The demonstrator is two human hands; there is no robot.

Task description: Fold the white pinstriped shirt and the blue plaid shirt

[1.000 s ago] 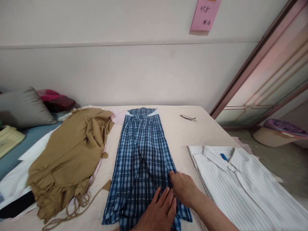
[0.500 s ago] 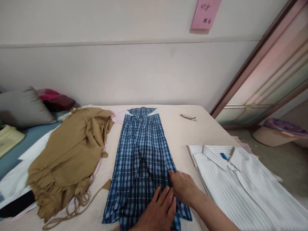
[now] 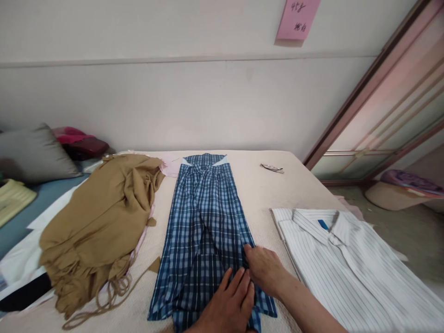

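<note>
A blue plaid shirt (image 3: 208,208), folded into a long narrow strip, lies lengthwise in front of me. Its far end shows pale corners. My left hand (image 3: 231,303) rests flat on the near part of the cloth, fingers stretched out and slightly apart. Just to the right, my right hand (image 3: 265,270) is closed at the shirt's right edge, with the thumb on the fabric and the other fingers curled under, partly hidden. The fingertips of the left hand lie close beside the right hand.
A folded white striped shirt (image 3: 333,259) lies to the right. On the left is a brown garment (image 3: 104,208) with a loose cord (image 3: 114,296), over white cloth. Glasses (image 3: 272,168) rest near the far right edge of the padded table (image 3: 256,185). A wall stands behind.
</note>
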